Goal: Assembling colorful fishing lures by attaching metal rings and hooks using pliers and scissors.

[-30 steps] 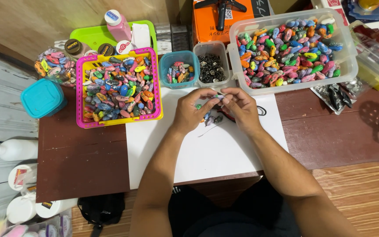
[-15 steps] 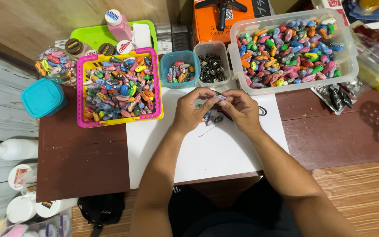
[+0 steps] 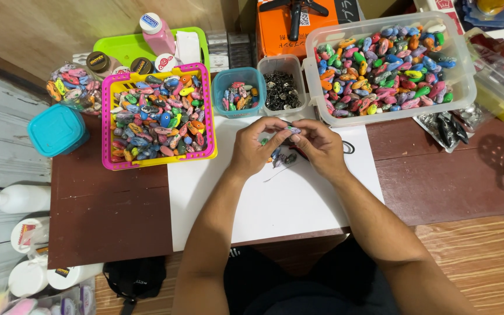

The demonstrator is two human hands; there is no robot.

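Observation:
My left hand (image 3: 255, 147) and my right hand (image 3: 316, 144) meet above a white sheet (image 3: 275, 198) on the brown table. Both pinch one small purple-grey lure-shaped piece (image 3: 293, 130) between their fingertips. Under the hands lie a few more small coloured pieces (image 3: 282, 157) and a thin wire on the sheet; part of them is hidden by my fingers.
A pink basket (image 3: 207, 153) full of coloured pieces stands at the left, a large clear tub (image 3: 461, 94) of them at the right. Between them sit a teal cup (image 3: 219, 105) and a small clear tub of metal parts (image 3: 282, 90). A teal lidded box (image 3: 56, 129) is far left.
My hands have stayed in place above the sheet; the fingers have shifted slightly around the small piece, which now shows between the fingertips.

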